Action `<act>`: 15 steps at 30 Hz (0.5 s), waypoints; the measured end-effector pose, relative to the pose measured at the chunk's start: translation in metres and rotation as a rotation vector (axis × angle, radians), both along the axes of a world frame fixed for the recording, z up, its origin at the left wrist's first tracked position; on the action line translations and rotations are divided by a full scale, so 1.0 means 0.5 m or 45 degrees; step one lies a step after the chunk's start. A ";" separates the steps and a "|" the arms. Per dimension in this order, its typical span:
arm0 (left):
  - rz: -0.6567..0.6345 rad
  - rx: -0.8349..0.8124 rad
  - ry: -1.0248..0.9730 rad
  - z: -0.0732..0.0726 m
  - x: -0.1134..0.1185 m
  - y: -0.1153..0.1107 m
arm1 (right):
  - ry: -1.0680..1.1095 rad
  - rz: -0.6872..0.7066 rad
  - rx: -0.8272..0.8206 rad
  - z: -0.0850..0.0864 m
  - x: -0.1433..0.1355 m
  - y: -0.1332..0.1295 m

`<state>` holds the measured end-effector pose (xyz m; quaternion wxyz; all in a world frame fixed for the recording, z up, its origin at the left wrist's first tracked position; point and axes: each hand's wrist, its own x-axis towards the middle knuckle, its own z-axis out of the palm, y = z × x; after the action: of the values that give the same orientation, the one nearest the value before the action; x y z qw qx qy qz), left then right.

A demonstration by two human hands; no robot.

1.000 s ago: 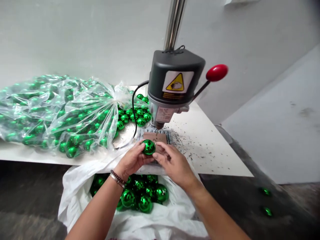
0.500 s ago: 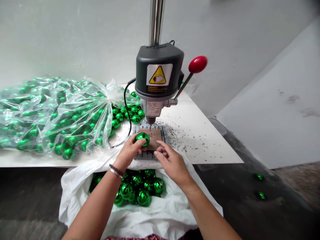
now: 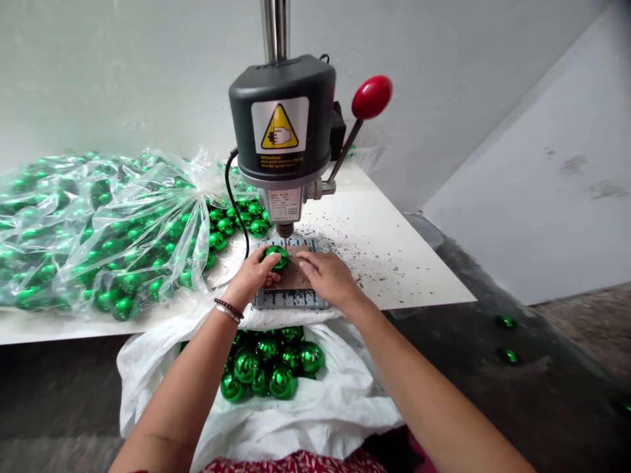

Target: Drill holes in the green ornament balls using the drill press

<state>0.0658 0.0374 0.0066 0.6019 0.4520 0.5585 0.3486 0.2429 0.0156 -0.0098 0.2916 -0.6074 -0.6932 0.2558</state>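
A shiny green ball (image 3: 277, 258) sits in the grip of my left hand (image 3: 256, 272), beneath the drill press (image 3: 283, 125). The ball is at the thin drill bit (image 3: 285, 243); whether they touch I cannot tell. My right hand (image 3: 325, 272) is just right of the ball, fingers reaching forward with nothing visible in them. Under both hands a brown board (image 3: 299, 279) lies on the slotted metal base (image 3: 290, 300). More green balls (image 3: 266, 358) lie on a white cloth (image 3: 340, 394) over my lap.
A tied clear plastic bag (image 3: 198, 190) full of green balls covers the left of the white table (image 3: 434, 289). Dark shavings lie scattered right of the base. A red-knobbed lever (image 3: 372, 97) sticks out at the right. Loose green balls (image 3: 507, 356) are on the floor.
The view has shifted, so the drill press appears larger and further left. My left hand still holds the ball, now closer to the bit. My right hand has moved forward over the board.
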 end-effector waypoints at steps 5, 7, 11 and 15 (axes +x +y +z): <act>-0.038 0.048 0.046 -0.004 -0.002 0.008 | -0.097 0.175 -0.025 0.003 -0.008 0.071; -0.060 0.072 0.046 -0.006 -0.005 0.010 | -0.113 0.198 -0.032 -0.001 -0.005 0.075; -0.127 0.132 0.154 -0.009 -0.007 0.012 | -0.123 0.216 -0.034 -0.009 0.005 0.064; -0.175 0.186 0.298 -0.010 -0.004 0.009 | -0.125 0.211 -0.025 -0.018 0.013 0.049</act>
<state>0.0639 0.0421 0.0016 0.5207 0.5694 0.5658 0.2910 0.2494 0.0399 -0.0189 0.2291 -0.5626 -0.7520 0.2558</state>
